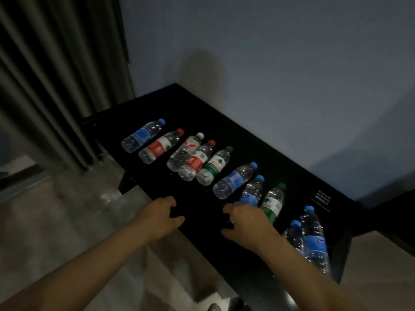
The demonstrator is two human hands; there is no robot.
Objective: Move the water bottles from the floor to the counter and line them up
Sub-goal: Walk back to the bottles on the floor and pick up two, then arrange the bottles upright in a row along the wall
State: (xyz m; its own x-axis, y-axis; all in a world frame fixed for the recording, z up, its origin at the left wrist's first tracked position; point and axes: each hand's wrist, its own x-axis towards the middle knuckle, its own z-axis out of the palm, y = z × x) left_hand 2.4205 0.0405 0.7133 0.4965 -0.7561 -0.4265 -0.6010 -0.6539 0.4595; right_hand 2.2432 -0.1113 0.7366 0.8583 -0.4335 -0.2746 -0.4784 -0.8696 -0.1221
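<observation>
Curtains [45,86] hang at left beside the black tabletop [179,104], where the water bottles [196,161] sit in a loose row, caps toward the wall. Our left hand [160,217] hovers loosely curled and empty; our right hand [244,223], likewise empty, is just before a blue-label bottle [252,191], and a careless nudge could knock its close neighbours askew

Dim room corner. A plain grey-blue wall [292,63] runs behind a black table [179,104] set against it, and a soft shadow [202,68] falls on the wall above the table's far end. Dark pleated curtains [56,75] hang at left, reaching down to a mottled grey floor [67,221]. Small white printing [322,199] marks the table's right part. The light is low throughout.
</observation>
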